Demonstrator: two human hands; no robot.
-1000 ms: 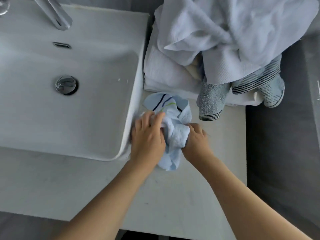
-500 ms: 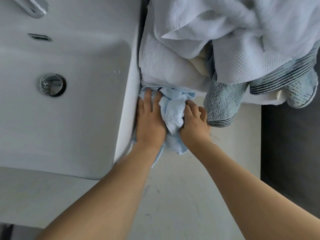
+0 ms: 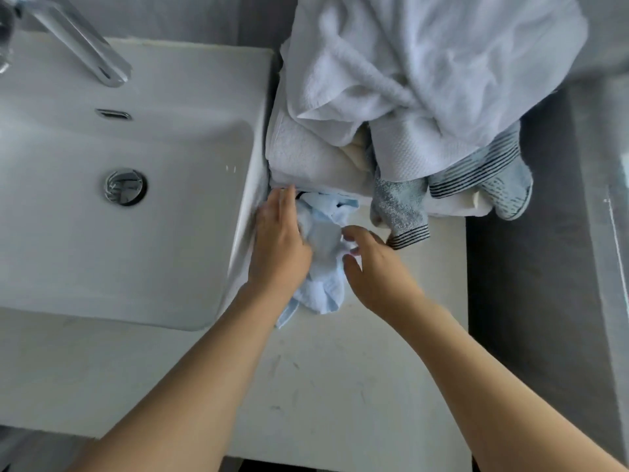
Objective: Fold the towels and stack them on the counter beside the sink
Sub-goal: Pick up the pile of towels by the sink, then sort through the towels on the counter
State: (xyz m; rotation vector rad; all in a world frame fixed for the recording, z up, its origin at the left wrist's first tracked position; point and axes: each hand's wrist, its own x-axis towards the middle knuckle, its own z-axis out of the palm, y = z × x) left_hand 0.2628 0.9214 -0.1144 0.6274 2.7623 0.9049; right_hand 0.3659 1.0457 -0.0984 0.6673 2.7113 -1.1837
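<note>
Two hands are seen at work on one small towel. The left hand [image 3: 277, 247] is laid flat, fingers straight, pressing the left part of the crumpled pale-blue terry towel [image 3: 320, 267] down onto the white stone table [image 3: 340, 386], right against the outer wall of the white ceramic sink [image 3: 136, 165]. The right hand [image 3: 374, 267] is held just beside the cloth's right edge, fingers loosely curled; whether the fabric is pinched or merely touched cannot be told. The blue towel is bunched between both hands, its long axis running away from the body, its far end tucked up against the folded white towels [image 3: 306, 158] stacked beside the sink. Beyond those, a heap of loose white towelling [image 3: 425, 69] is draped over grey-blue striped towels [image 3: 476, 172], one grey end [image 3: 401, 212] hanging down close to the right hand. The cloth is judged unfolded as yet: flattening is called for first. The left hand is the nearer anchor; an outward pull to the right would be given by the right hand, with a snag on the hanging grey end to be avoided.
</note>
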